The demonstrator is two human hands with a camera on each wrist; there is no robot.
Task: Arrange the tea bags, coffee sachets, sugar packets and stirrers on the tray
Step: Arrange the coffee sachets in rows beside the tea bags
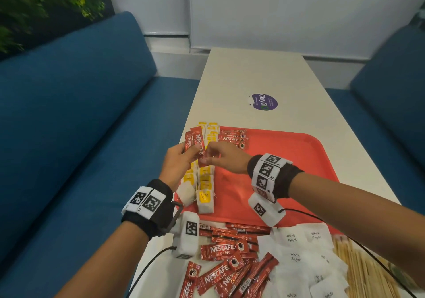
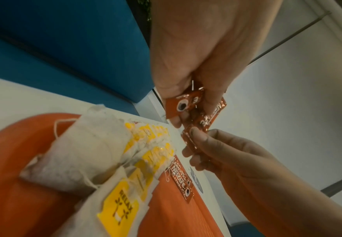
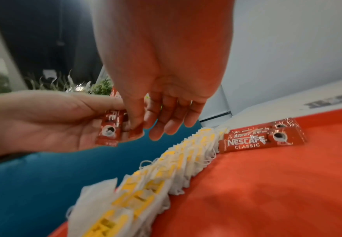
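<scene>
At frame centre, the left hand (image 1: 177, 159) grips a few coffee sachets (image 1: 194, 142); the right hand (image 1: 224, 158) pinches one of them, above the tea bags (image 1: 204, 182) on the tray's (image 1: 287, 159) left side

Your left hand (image 2: 202, 52) grips red coffee sachets (image 2: 188, 104) above the orange tray (image 2: 24, 208); your right hand (image 2: 227, 154) pinches one sachet's lower end, with yellow-tagged tea bags (image 2: 113, 160) rowed below.
</scene>
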